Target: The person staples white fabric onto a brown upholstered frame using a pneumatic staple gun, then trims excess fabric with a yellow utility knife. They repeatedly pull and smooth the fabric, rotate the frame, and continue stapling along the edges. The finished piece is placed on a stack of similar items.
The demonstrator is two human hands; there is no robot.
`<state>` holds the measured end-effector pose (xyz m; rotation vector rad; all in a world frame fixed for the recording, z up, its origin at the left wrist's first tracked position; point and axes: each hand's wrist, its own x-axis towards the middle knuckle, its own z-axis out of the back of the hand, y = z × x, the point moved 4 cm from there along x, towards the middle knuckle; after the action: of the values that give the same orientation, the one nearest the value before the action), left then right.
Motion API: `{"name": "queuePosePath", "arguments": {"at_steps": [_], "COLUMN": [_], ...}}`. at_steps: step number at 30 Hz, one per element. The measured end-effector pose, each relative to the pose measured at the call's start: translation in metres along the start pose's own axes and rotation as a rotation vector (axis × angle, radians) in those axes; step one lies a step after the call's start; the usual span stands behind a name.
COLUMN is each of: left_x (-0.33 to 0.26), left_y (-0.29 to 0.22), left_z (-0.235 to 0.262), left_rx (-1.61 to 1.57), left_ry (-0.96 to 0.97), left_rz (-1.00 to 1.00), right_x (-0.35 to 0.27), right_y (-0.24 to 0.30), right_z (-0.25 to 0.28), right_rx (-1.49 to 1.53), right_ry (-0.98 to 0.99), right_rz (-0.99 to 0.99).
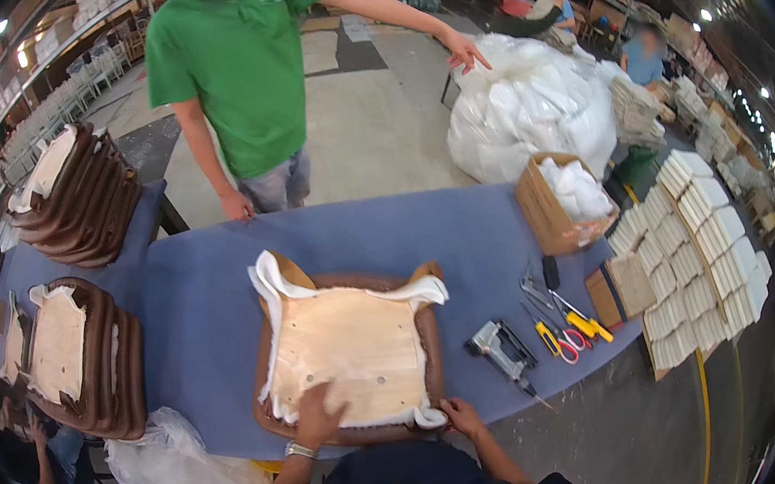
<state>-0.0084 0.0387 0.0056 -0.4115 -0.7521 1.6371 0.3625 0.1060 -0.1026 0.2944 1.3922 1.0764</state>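
A chair seat (353, 342) lies upside down on the blue table, its pale plywood base facing up. Brown covering (436, 361) runs around its sides, and white padding (268, 352) shows along the edges and folds up at the corners. Over the near part of the plywood, my left hand (320, 414) is laid with thumb and fingers apart, slightly blurred. My right hand (462, 416) is closed at the near right corner, fingers pinching the edge of the covering there. To the right of the seat lies a grey staple gun (501, 348).
Scissors (566, 341), yellow-handled tools (589, 326) and a cardboard box of white stuffing (561, 204) occupy the table's right side. Stacked brown seats (92, 357) stand at left. Across the table (200, 317), a person in green (236, 65) points toward a large plastic-wrapped bundle (533, 111).
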Motion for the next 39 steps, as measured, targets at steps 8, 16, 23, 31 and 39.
{"name": "queuePosePath", "arguments": {"at_steps": [8, 16, 23, 31, 39], "left_x": [-0.009, -0.005, -0.019, 0.013, 0.079], "left_y": [-0.139, -0.14, -0.137, -0.179, -0.237], "left_z": [-0.121, -0.134, -0.134, -0.075, 0.017], "left_rx": [0.118, -0.033, -0.042, -0.289, -0.622], "left_ry": [0.46, 0.438, 0.325, 0.399, 0.143], "left_rz": [-0.231, -0.354, -0.39, 0.155, 0.038], "right_x": [-0.016, -0.011, -0.015, -0.049, -0.073], "right_y": [-0.02, -0.019, -0.025, 0.051, 0.207], "right_z": [0.018, 0.029, 0.026, 0.029, -0.019], "right_rx": [0.092, 0.204, 0.328, 0.628, 1.335], "right_ry": [0.22, 0.319, 0.339, 0.389, 0.235], "right_rz": [0.043, 0.035, -0.025, 0.176, 0.398]}}
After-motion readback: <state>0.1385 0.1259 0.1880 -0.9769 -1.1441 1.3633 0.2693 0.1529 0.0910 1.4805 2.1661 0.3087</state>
